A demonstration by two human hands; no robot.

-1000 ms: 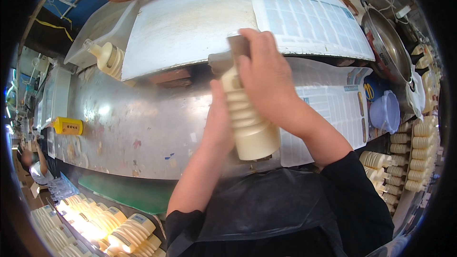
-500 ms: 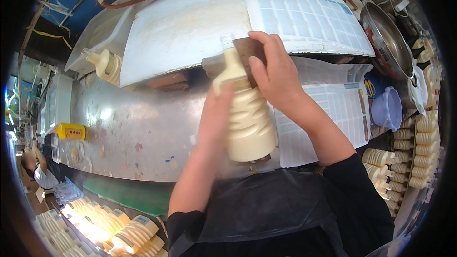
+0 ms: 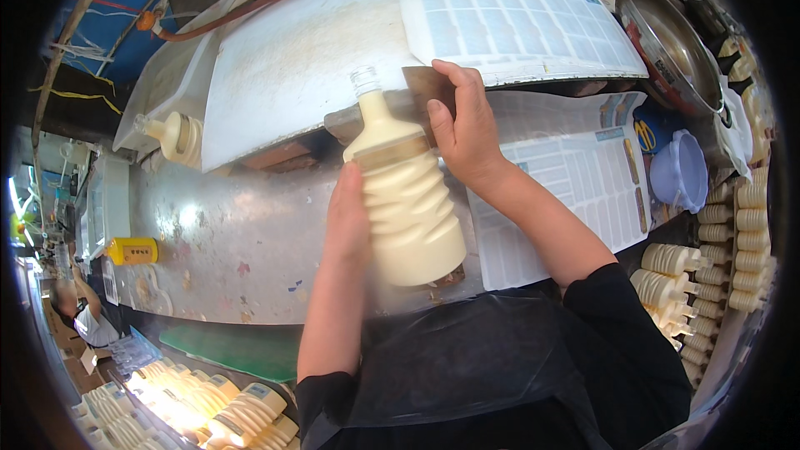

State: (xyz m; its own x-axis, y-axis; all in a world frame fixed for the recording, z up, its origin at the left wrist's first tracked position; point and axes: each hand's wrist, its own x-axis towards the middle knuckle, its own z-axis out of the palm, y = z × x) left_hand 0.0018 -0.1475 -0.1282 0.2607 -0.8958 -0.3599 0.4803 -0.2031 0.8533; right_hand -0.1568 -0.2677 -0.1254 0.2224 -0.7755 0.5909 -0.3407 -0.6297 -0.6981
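Bottle (image 3: pixel 406 192), cream and ribbed, now stands up between the two hands with its open clear neck free at the top; a second ago the right hand (image 3: pixel 467 129) covered that neck and the shoulder, and it has since slid off to the right side. The left hand (image 3: pixel 348 215) is closed around the bottle's left side from behind, thumb on the ribs, so the bottle is carried by this hand, held in the air above the metal table (image 3: pixel 208 233). The right hand is now only touching the upper right shoulder, and its fingers are bent over a brown flat piece (image 3: pixel 421 83) just behind the bottle; I cannot tell if they really grip it. To my judgement the work on the neck is finished or paused, because the mouth is open and no cap is seen. Just behind the hands the white board (image 3: pixel 292 58) hangs over the table with its edge very near the bottle neck, so there is little room to move forward. Right of the right hand lie printed sheets (image 3: pixel 583 175), then a lilac cup (image 3: pixel 683 171) and rows of bottles (image 3: pixel 725 242). Left of the left hand the table is more open, with a yellow box (image 3: pixel 133 250) well apart.
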